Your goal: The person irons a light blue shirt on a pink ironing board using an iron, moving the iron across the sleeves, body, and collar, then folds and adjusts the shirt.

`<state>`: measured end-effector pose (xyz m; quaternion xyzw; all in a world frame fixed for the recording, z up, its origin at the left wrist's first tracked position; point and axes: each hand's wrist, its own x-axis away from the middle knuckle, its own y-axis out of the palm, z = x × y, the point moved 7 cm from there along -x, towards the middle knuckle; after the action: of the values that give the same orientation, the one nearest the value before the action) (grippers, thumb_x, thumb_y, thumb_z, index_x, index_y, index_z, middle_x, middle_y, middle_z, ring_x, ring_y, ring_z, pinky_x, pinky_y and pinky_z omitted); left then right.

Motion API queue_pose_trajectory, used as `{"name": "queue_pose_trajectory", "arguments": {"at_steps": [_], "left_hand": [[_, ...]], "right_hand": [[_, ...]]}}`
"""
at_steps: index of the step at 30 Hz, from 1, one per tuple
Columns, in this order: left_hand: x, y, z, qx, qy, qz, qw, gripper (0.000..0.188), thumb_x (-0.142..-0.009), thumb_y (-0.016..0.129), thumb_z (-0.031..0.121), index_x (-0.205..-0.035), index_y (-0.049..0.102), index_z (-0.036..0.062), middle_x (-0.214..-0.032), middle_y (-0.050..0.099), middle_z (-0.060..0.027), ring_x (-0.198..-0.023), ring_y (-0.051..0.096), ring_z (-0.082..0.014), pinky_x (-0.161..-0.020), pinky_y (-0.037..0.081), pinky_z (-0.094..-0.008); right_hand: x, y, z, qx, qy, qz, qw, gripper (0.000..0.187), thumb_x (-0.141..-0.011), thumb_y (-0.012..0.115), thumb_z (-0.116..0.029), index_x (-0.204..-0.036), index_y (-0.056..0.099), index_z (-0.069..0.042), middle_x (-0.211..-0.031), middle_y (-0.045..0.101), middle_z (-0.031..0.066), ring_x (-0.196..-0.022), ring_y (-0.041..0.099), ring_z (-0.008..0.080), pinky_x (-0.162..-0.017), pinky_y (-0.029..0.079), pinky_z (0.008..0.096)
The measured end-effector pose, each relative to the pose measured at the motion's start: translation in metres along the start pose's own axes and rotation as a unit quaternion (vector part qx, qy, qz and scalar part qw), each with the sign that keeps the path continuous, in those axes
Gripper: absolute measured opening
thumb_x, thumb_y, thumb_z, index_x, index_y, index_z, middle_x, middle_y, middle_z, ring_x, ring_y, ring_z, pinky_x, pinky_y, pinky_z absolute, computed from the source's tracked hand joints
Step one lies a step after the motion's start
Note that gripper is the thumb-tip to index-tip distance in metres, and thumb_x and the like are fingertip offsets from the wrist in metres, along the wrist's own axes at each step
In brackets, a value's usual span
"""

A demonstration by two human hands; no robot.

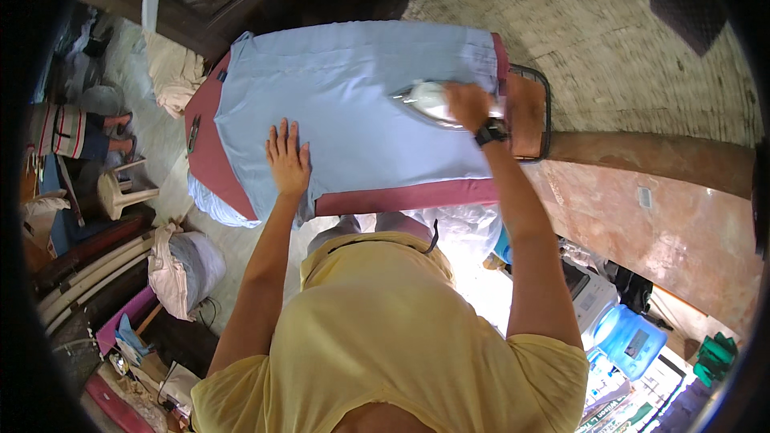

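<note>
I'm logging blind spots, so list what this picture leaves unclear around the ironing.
- Grip of the right hand on the white, silver-edged iron: head view, motion blur.
- Iron's underside: head view, hidden by the iron itself.
- Slender dark object on maroon board cover: head view, too small to identify.
- Person in striped clothing: head view, upper body cut off by dark rim.

Your head camera looks steeply down from above your yellow shirt, facing forward over the ironing board. It is near enough to take in your left hand and right hand; the wide fisheye view also reaches the surrounding floor.
</note>
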<state>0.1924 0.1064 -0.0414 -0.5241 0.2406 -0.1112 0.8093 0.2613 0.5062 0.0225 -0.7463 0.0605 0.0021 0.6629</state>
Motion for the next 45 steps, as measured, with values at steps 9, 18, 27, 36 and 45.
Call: {"name": "queue_pose_trajectory", "arguments": {"at_steps": [9, 18, 27, 36, 45], "left_hand": [[-0.004, 0.002, 0.002, -0.016, 0.0, -0.012, 1.0, 0.051, -0.103, 0.042, 0.038, -0.149, 0.041, 0.0162, -0.157, 0.035, -0.0082, -0.146, 0.026, -0.0356, -0.118, 0.018, -0.0533], [0.001, -0.002, 0.005, -0.031, 0.001, -0.002, 1.0, 0.051, -0.102, 0.042, 0.038, -0.149, 0.041, 0.0159, -0.156, 0.036, -0.0079, -0.146, 0.026, -0.0358, -0.118, 0.019, -0.0528], [0.017, -0.054, -0.034, 0.047, -0.089, 0.132, 0.986, 0.054, -0.101, 0.05, 0.036, -0.145, 0.043, 0.0054, -0.149, 0.036, -0.0231, -0.135, 0.035, -0.0433, -0.112, 0.027, -0.0549], [0.079, -0.029, -0.217, -0.07, -0.35, 0.11, 0.928, 0.059, -0.082, 0.076, 0.043, -0.115, 0.055, -0.0011, -0.108, 0.057, -0.0185, -0.1, 0.054, -0.0326, -0.087, 0.044, -0.0458], [0.08, -0.007, -0.245, 0.303, -0.382, 0.102, 0.867, 0.03, -0.084, 0.078, 0.023, -0.077, 0.056, 0.0039, -0.071, 0.051, 0.0006, -0.067, 0.045, -0.0117, -0.063, 0.039, -0.0292]], "right_hand": [[-0.035, -0.009, -0.111, -0.095, 0.024, -0.04, 0.994, 0.035, -0.091, 0.048, -0.036, -0.086, 0.075, -0.016, -0.078, 0.071, 0.0141, -0.075, 0.07, 0.0353, -0.071, 0.052, 0.0517], [0.05, -0.047, 0.098, -0.006, 0.246, 0.019, 0.969, 0.044, -0.09, 0.042, -0.041, -0.086, 0.074, -0.011, -0.081, 0.069, 0.0229, -0.078, 0.069, 0.0416, -0.073, 0.055, 0.0541], [0.168, -0.07, 0.244, -0.258, 0.477, 0.036, 0.839, 0.075, -0.09, 0.045, -0.069, -0.11, 0.068, -0.001, -0.083, 0.07, 0.0168, -0.074, 0.07, 0.031, -0.064, 0.055, 0.0421], [0.16, -0.016, 0.252, -0.384, 0.485, 0.039, 0.785, 0.078, -0.083, 0.059, -0.074, -0.112, 0.069, -0.002, -0.081, 0.068, 0.013, -0.068, 0.066, 0.0205, -0.061, 0.054, 0.0359], [0.145, -0.005, 0.261, -0.321, 0.515, 0.067, 0.792, 0.085, -0.083, 0.052, -0.079, -0.117, 0.068, -0.002, -0.101, 0.071, 0.0212, -0.097, 0.069, 0.0329, -0.086, 0.053, 0.0417]]}}
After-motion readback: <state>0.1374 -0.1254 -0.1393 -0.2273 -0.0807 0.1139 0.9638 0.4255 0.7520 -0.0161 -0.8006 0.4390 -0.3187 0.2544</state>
